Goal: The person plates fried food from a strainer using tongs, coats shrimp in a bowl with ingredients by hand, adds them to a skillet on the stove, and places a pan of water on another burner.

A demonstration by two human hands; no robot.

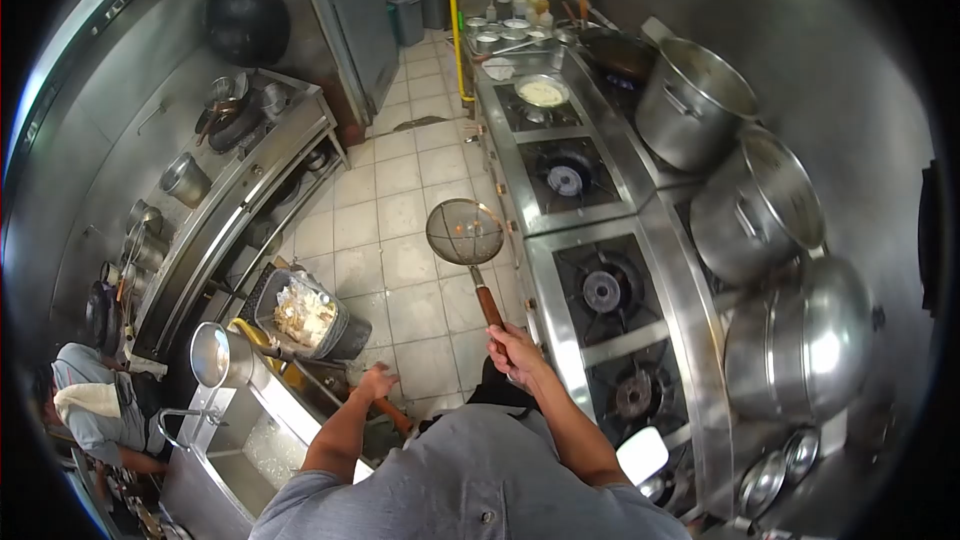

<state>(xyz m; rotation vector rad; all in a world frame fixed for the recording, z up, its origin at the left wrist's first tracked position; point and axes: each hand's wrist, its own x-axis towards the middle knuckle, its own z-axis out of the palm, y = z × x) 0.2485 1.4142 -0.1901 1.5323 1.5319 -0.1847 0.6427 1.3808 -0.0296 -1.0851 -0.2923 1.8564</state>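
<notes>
Here's my right hand [515,352], fingers wrapped firmly around the wooden handle of the strainer [465,240], and its round mesh basket is out in front of me, above the pale floor tiles [405,275], near the stove's front edge! Over on the other side, my left hand [376,381] hangs low; whether its fingers are spread or pressed together, I cannot tell from here. Just beyond it sits the dark bin [352,335], heaped with pale scraps in a clear bag, and to my left the metal sink [240,485] runs alongside. Across on my right comes the stove [585,223], burners in a row, with a big lidded pot [790,350] and two tall open pots [690,115] lined up behind them. Past the sink, a co-worker [90,370] in a grey top! Farther up the stove, a pan [562,83] holds something creamy, and at the far end stand squeeze bottles [520,6], any lettering on them too small for me to read.
</notes>
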